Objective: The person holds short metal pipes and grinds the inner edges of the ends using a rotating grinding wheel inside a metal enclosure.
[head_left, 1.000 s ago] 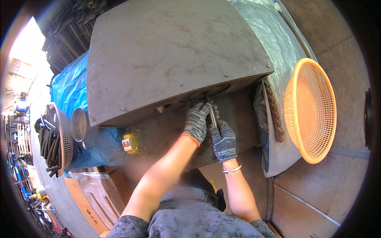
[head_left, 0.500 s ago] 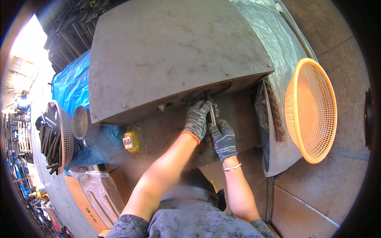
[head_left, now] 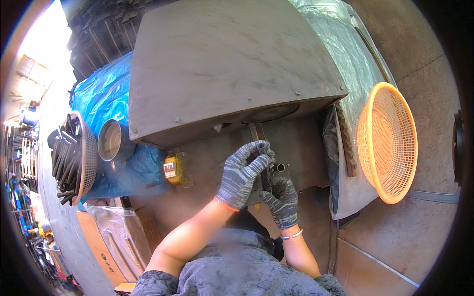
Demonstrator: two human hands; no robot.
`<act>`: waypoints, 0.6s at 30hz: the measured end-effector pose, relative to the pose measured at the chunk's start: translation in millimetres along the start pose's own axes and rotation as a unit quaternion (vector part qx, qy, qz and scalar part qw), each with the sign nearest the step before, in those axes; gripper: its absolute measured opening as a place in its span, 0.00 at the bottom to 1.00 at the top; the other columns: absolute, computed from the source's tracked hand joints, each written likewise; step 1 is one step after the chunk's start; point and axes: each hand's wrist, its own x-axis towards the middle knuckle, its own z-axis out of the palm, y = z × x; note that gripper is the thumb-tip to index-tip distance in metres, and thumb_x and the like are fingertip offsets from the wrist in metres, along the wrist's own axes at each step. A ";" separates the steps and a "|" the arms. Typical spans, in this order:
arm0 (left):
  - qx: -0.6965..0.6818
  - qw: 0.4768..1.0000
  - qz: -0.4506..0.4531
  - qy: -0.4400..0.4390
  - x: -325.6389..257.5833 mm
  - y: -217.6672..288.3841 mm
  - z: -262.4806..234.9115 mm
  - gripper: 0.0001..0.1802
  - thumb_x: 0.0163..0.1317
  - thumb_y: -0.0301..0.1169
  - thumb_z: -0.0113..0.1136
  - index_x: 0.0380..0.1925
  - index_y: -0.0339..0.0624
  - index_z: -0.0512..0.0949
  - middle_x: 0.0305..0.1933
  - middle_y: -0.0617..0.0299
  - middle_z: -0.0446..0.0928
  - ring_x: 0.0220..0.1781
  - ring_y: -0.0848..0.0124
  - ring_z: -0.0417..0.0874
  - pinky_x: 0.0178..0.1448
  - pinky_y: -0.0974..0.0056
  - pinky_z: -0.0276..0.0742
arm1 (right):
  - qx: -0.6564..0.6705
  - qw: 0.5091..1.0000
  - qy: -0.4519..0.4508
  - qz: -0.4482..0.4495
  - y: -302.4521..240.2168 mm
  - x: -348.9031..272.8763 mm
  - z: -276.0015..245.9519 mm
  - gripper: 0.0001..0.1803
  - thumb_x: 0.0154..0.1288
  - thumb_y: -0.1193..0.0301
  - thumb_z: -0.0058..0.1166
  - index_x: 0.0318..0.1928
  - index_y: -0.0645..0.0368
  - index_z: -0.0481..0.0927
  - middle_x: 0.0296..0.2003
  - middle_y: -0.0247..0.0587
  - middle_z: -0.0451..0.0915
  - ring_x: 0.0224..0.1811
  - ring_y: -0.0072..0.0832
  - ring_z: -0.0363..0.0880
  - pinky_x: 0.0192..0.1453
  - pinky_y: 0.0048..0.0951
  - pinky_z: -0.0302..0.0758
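Observation:
Both my hands wear grey knitted gloves and meet below the front edge of a grey metal housing. My left hand is closed round a short dark metal tube, its round open end showing by the thumb and fingertips. Lower down, my right hand has its fingers curled on the tube's near end, which they partly hide. Under the housing's lip shows the dark rim of a round disc. A metal bar runs from there toward my hands. Just right of the tube sits a small metal ring-shaped end.
On the left stand a basket of dark tubes and a metal pot, beside blue plastic sheeting. A yellow packaged item lies left of my hands. An orange plastic basket stands at right, near a toothed metal strip.
Both hands have drawn back from the disc under the housing, bringing the tube toward me. The tube's open end now faces up. My view has shifted slightly.

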 end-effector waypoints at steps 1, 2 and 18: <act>-0.006 1.000 0.002 0.003 -3.4 3.2 -0.6 0.16 0.63 0.22 0.58 0.52 0.34 0.76 0.47 0.58 0.81 0.49 0.72 0.80 0.56 0.66 0.77 | -0.001 1.000 -0.009 0.023 -1.3 -1.4 1.2 0.18 0.57 0.81 0.63 0.48 0.60 0.74 0.38 0.37 0.80 0.35 0.23 0.78 0.41 0.27 0.77; -0.013 1.000 0.002 0.005 -6.3 5.2 -1.7 0.16 0.63 0.22 0.58 0.52 0.34 0.76 0.47 0.58 0.81 0.49 0.72 0.81 0.57 0.66 0.77 | 0.014 0.999 -0.013 0.037 -3.2 -3.0 3.5 0.18 0.57 0.82 0.63 0.47 0.60 0.74 0.37 0.37 0.80 0.34 0.23 0.77 0.40 0.27 0.77; 0.036 0.997 0.050 0.044 -24.8 9.3 -20.6 0.16 0.61 0.21 0.60 0.50 0.33 0.77 0.45 0.57 0.81 0.47 0.71 0.82 0.54 0.66 0.78 | 0.170 0.975 -0.083 0.114 -20.8 -18.5 34.2 0.13 0.61 0.77 0.61 0.45 0.59 0.72 0.35 0.38 0.78 0.34 0.24 0.76 0.37 0.27 0.75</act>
